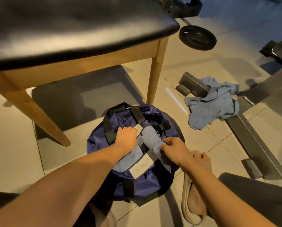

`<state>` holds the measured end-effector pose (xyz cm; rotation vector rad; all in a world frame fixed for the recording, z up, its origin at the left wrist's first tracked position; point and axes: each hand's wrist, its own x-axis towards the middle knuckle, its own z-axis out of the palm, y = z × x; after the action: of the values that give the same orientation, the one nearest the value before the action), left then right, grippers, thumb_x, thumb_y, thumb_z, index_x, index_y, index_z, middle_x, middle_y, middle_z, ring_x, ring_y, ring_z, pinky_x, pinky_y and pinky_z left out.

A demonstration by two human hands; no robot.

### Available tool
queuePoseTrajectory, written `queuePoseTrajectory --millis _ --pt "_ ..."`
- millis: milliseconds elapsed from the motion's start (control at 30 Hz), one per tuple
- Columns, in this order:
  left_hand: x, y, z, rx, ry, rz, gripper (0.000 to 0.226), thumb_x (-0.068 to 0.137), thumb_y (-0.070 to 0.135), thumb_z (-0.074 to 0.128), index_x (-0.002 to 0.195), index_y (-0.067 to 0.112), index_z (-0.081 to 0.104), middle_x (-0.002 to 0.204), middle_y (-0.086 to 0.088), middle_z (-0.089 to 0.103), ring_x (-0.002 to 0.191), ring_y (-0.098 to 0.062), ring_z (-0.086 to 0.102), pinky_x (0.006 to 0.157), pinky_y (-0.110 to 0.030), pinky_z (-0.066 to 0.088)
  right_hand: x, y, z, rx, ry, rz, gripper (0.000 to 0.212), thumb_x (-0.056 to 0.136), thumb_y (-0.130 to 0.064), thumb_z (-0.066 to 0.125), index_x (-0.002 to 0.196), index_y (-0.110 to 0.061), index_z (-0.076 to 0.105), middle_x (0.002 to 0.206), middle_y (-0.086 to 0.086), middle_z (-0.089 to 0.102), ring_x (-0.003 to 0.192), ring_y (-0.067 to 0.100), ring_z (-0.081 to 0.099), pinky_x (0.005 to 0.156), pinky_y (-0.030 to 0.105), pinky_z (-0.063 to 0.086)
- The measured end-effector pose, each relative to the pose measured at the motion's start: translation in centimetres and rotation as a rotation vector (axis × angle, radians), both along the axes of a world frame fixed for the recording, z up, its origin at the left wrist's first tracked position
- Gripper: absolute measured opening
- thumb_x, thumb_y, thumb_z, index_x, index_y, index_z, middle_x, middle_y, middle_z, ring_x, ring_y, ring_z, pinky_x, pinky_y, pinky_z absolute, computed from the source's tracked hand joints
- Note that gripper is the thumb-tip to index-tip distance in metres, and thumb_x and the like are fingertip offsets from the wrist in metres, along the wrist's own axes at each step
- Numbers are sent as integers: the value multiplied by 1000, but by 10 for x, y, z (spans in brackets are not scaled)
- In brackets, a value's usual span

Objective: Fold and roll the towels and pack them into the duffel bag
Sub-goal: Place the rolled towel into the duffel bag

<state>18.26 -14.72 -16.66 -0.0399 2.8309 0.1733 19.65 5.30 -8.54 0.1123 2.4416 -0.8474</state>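
Rolled towel [150, 139] lies across open mouth of duffel bag [101, 140] on floor [14, 145]; right hand [173, 147] pinches its near end, left hand [127, 136] curls over bag rim, holding it open. Packing step, prob.: next push roll down w/o unrolling; crumpled towel [213, 102] nearby is unfolded. Bag's inside & left fingertips hidden.

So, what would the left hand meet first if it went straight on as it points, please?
Probably the duffel bag's black handle strap, just beyond the left hand; depth is unclear.
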Motion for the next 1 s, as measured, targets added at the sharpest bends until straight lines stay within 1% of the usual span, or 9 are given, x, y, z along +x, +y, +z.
queuePoseTrajectory --millis 133,233,300,400,633,733,833,933,1000 --pt "-9 -30 13 330 36 171 18 88 14 57 70 12 56 70 -9 60 70 -31 56 58 -40 42 3 -18 -5 -40 19 -46 35 91 -20 54 115 4 63 115 20 69 103 42 61 86 54 53" --pt "-11 -60 18 535 82 327 26 90 15 61 65 22 64 67 -2 66 66 -25 58 56 -34 42 10 -35 -17 -88 18 -44 32 95 -21 55 122 -9 65 102 6 70 82 20 63 68 30 49" --pt "-12 -70 18 640 100 355 25 90 14 65 67 22 69 69 -4 70 69 -25 64 62 -36 50 14 -48 -26 -123 49 -59 25 96 -22 57 120 -18 64 99 2 65 82 16 59 78 27 48" --pt "-10 -70 17 725 131 358 22 89 16 69 70 27 72 74 1 74 75 -20 69 73 -37 56 13 -64 -37 -158 70 -91 37 100 -21 59 136 -13 62 126 8 67 114 27 62 102 38 47" --pt "-8 -62 15 570 171 164 5 89 21 69 89 22 74 81 8 68 78 -16 64 76 -39 55 3 -75 -54 -115 72 -170 33 101 -15 60 132 -5 65 132 12 67 124 29 60 107 35 43" --pt "-7 -55 7 470 225 -65 33 85 38 77 114 21 72 114 2 69 106 -21 62 92 -42 51 1 -73 -59 -118 53 -189 37 100 -18 62 136 -6 62 137 11 63 129 29 57 110 37 42" --pt "-1 -47 -6 405 189 -184 60 82 59 73 127 19 71 134 -1 66 125 -23 57 105 -42 45 1 -68 -58 -113 76 -166 25 98 -22 64 115 -5 69 110 14 71 103 30 65 90 41 51" --pt "0 -43 -10 355 161 -180 63 82 62 72 131 23 68 142 1 60 131 -24 53 108 -42 41 2 -49 -57 -58 164 -44 25 99 -12 53 75 -6 55 71 18 54 64 31 48 63 41 40" --pt "-3 -40 -9 330 119 -153 64 82 63 72 134 26 66 146 4 56 135 -21 48 110 -44 38 -2 -36 -50 8 190 74 25 100 -7 46 91 -10 69 82 14 66 70 32 56 65 42 49"
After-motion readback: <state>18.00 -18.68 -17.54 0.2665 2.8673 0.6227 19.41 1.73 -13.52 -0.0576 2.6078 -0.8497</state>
